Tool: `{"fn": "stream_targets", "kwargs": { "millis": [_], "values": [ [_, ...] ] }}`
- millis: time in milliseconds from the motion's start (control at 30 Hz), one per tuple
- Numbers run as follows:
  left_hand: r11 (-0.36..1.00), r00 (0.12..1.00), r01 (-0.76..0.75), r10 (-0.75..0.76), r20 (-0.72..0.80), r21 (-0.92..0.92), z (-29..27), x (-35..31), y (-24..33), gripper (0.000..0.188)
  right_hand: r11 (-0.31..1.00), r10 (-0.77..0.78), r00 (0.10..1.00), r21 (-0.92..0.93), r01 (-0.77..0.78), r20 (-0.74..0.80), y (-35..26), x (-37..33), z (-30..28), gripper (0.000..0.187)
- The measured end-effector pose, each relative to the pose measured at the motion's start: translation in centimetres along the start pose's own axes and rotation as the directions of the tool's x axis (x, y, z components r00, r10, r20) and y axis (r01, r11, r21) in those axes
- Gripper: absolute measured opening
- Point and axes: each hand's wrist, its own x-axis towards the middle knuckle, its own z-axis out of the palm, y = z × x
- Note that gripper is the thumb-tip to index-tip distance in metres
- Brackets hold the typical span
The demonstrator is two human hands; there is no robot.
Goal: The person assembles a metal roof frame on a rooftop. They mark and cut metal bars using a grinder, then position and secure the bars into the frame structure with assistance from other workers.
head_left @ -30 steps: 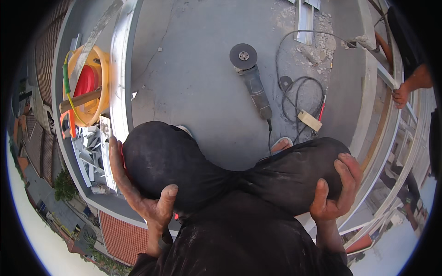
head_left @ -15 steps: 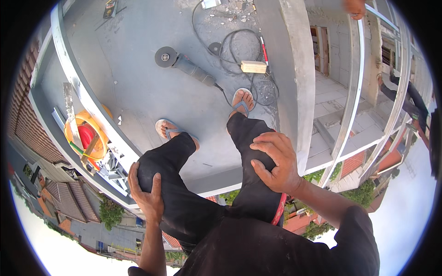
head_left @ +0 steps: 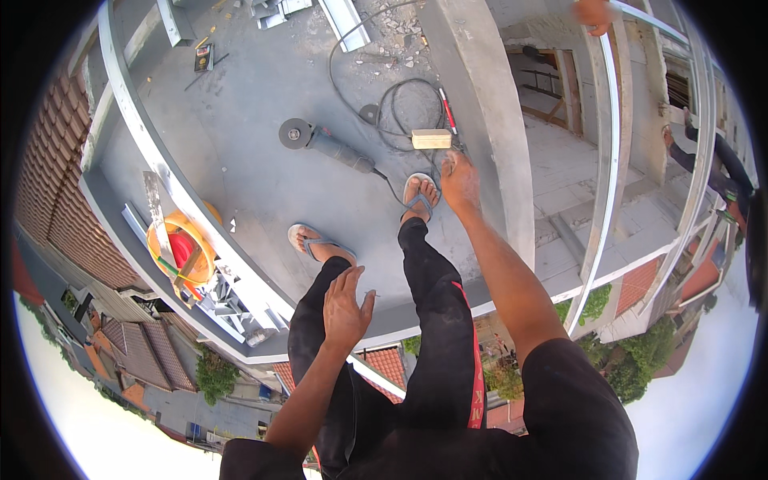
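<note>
My right hand (head_left: 461, 184) is stretched forward and down beside my right foot, just short of a pale yellow rectangular box (head_left: 431, 139). Its fingers are loosely bent, with nothing visible in them. A red-and-white pen-like stick (head_left: 448, 110) lies behind the box. My left hand (head_left: 345, 314) hovers over my left knee, fingers extended and holding nothing. An angle grinder (head_left: 340, 152) with a dark cutting disc rests on the grey floor ahead of my feet. Its black cord (head_left: 390, 102) loops around near the box, and a loose dark disc (head_left: 369, 114) lies by the coil.
A yellow bucket (head_left: 214, 262) with a red item and tools stands at left, outside a metal rail (head_left: 160, 172). A low concrete ledge (head_left: 488, 112) runs along the right. Metal channels (head_left: 346, 24) and rubble lie ahead. Another person's hand (head_left: 594, 14) and someone's legs (head_left: 724, 164) show at right.
My right hand has left my right knee and reached forward toward the yellow box. My left hand has lifted and shifted right from the side of my left knee. The view has tilted forward.
</note>
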Motion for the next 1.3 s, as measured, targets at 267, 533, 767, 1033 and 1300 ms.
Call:
{"fn": "stream_targets", "kwargs": {
  "millis": [267,533,767,1033,1300],
  "values": [
    [0.941,0.975,0.011,0.065,0.212,-0.339,4.2,7.1,-0.5,0.051,0.847,0.252,0.959,-0.45,-0.283,-0.13,-3.2,18.5,11.2,0.04],
    [0.893,0.993,0.078,-0.03,0.115,-0.442,2.9,6.1,-1.1,0.051,0.834,0.16,0.979,-0.513,-0.201,-0.124,-1.2,15.3,13.5,0.032],
    [0.839,0.993,0.115,-0.079,0.09,-0.532,1.7,4.8,-3.0,0.05,0.909,0.112,0.992,-0.398,-0.123,-0.05,-9.3,14.7,10.4,0.029],
    [0.831,0.995,0.095,-0.093,0.031,-0.548,-0.3,3.5,-5.9,0.049,0.689,-0.48,0.876,-0.602,0.403,0.037,-16.3,20.2,10.4,0.034],
    [0.795,0.997,0.044,-0.074,-0.025,-0.605,-2.7,3.3,-7.0,0.052,0.525,-0.275,0.95,-0.804,0.278,0.149,-17.5,25.8,17.8,0.027]
  ]
}}
